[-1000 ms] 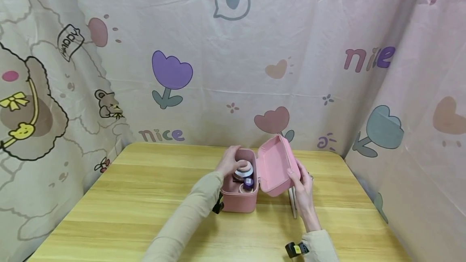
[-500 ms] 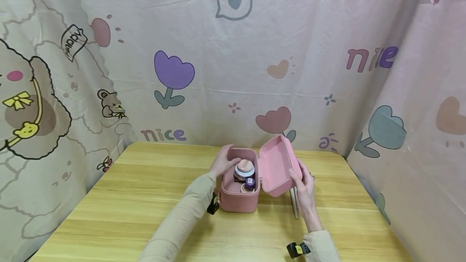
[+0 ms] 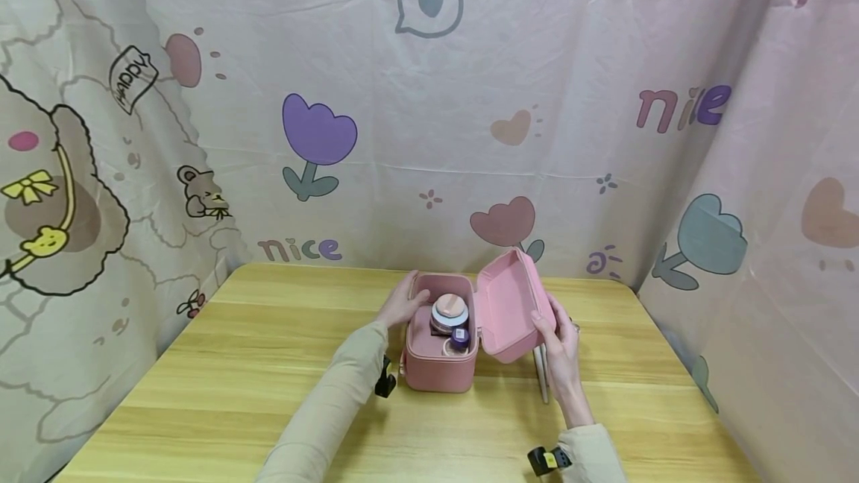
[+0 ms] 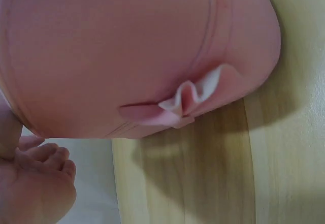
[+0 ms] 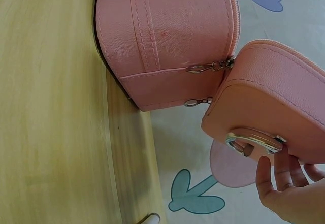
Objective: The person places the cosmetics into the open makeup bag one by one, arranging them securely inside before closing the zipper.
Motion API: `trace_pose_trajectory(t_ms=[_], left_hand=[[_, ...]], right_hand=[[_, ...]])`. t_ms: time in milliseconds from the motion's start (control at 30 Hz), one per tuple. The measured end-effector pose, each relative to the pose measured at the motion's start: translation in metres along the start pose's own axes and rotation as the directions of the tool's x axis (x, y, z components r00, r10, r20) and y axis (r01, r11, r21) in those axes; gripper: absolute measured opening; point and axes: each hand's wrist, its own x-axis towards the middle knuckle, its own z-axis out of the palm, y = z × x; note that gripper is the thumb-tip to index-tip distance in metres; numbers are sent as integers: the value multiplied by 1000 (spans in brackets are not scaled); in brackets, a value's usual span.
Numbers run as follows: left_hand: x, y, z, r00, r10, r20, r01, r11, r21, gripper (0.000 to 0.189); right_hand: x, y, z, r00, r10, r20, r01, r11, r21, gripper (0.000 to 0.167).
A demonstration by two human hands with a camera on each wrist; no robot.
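Note:
A pink cosmetic case (image 3: 439, 376) stands on the table, its lid (image 3: 508, 305) swung out to the right. My left hand (image 3: 400, 302) holds the case's left rim, thumb over the edge; in the left wrist view the fingers (image 4: 58, 158) are curled beside the wall. With the thumb inside and fingers outside, my right hand (image 3: 558, 338) grips the lid. The right wrist view shows those fingers by the lid's handle (image 5: 254, 140). Inside the case sit a round jar with a peach top (image 3: 450, 305), a small purple-capped container (image 3: 460, 337) and a pale round item, partly hidden.
Pale slim sticks (image 3: 540, 375) lie on the wooden table (image 3: 268, 364) right of the case, partly under the lid and right hand. A printed curtain (image 3: 416, 118) hangs behind the table and along both sides. A bow (image 4: 188, 99) decorates the case's side.
My left hand has drawn back from above the jar to the left rim of the case, its thumb now over the edge. The right hand and lid stay put.

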Motion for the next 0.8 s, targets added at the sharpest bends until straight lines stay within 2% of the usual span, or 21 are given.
trace_pose_trajectory(t_ms=[200,567,800], left_hand=[[-1,0,1,1000,-16,2,16,999,36,52],[-3,-1,6,998,8,-63,-5,999,53,47],[-4,0,8,997,-11,-82,15,999,51,46]], right_hand=[[-1,-1,0,1000,1,0,-1,1000,0,53],[-1,-2,0,1000,2,7,-2,1000,-4,53],[-1,1,0,1000,4,3,-4,1000,-6,53]])
